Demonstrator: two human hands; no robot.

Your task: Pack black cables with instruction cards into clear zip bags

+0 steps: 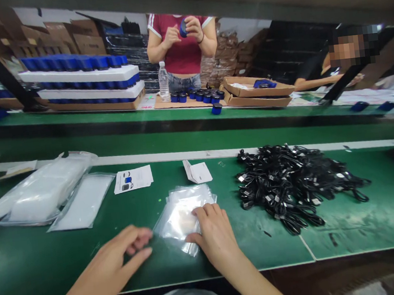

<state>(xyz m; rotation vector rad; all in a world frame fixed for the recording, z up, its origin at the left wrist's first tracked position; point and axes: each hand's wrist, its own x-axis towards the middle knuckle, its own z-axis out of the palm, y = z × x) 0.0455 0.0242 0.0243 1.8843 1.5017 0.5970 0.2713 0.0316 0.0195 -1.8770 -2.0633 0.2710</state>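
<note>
A loose stack of clear plastic bags [176,215] lies on the green table in front of me. My right hand [213,232] rests on the right side of the stack, its thumb apart from the fingers, touching the bags. Just left of the stack hovers my left hand [130,250], fingers loosely bent and thumb apart, with nothing visible in it. Behind the bags are a folded white leaflet [201,171] and a small pile of printed cards [133,179]. To the right sits a large heap of black cables [288,185] with metal plugs.
Packs of white bags [46,191] lie at the left. Beyond a raised ledge stand stacked trays of blue-lidded items [84,79], a water bottle [164,81] and cardboard trays [258,92]. One co-worker [182,45] holds a blue item; another person is at the right.
</note>
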